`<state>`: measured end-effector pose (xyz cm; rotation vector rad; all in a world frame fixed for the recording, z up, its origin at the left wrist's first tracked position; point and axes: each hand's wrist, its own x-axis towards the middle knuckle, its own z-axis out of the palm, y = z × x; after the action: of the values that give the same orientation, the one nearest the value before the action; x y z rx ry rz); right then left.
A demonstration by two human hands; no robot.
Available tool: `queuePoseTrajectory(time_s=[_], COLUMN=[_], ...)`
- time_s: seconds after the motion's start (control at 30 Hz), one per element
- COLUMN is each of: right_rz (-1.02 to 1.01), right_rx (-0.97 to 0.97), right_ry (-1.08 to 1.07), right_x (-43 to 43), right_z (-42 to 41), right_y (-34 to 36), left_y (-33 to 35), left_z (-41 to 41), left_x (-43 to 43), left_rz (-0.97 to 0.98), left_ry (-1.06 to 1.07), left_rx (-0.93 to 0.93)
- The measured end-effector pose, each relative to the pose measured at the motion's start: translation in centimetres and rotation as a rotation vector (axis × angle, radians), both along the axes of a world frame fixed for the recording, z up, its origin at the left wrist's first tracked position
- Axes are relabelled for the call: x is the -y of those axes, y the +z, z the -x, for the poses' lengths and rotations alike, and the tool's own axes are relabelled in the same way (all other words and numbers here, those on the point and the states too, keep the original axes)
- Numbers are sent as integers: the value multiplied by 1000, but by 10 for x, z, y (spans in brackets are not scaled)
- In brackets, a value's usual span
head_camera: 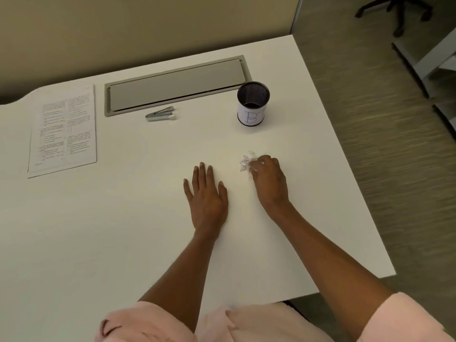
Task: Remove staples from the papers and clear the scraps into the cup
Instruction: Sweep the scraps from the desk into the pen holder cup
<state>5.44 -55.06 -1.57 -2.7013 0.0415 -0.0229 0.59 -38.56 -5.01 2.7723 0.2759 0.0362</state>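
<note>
A small heap of pale scraps and staples (246,162) lies on the white desk (123,230), right of centre. My right hand (270,180) rests over the heap's right side, fingers curled onto it; whether it grips any scraps is unclear. My left hand (206,197) lies flat and open on the desk, just left of the heap. A black mesh cup (253,104) with a white paper label stands upright beyond the heap. The printed papers (64,130) lie at the far left. A metal staple remover (160,114) sits between the papers and the cup.
A grey cable-tray lid (175,85) is set into the desk at the back. The desk's right edge (350,154) drops to carpet. A chair base (399,11) stands far right on the floor.
</note>
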Motion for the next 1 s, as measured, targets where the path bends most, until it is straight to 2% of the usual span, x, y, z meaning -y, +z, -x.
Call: queuePoseTrajectory(time_s=[0.1,0.23,0.4,0.53,0.63,0.8,1.0], right_rz=[-73,-321,-558,-680,-761,-700,-425], right_rx=[10,28,-55,-60,4,172,142], right_ry=[-22,-151,-276,-302,-290,-200,-21], right_x=[3,13,23,24,22,19,15], right_z=[-3,-6,-14,-28,-57,-128,-189], right_y=[-6,0,15,39,63,99,104], left_y=[0,1,2,2,2,1,1], left_z=[-1,-2,-3,-2,-4,-6,-8], left_x=[1,1,2,2,1,1,1], left_rz=[-1,-5,-7,-14,-21,-26,-28], left_ry=[8,13,17,15,14,16,24], left_rx=[-8,-26,-47,-58,-75,-86,-113])
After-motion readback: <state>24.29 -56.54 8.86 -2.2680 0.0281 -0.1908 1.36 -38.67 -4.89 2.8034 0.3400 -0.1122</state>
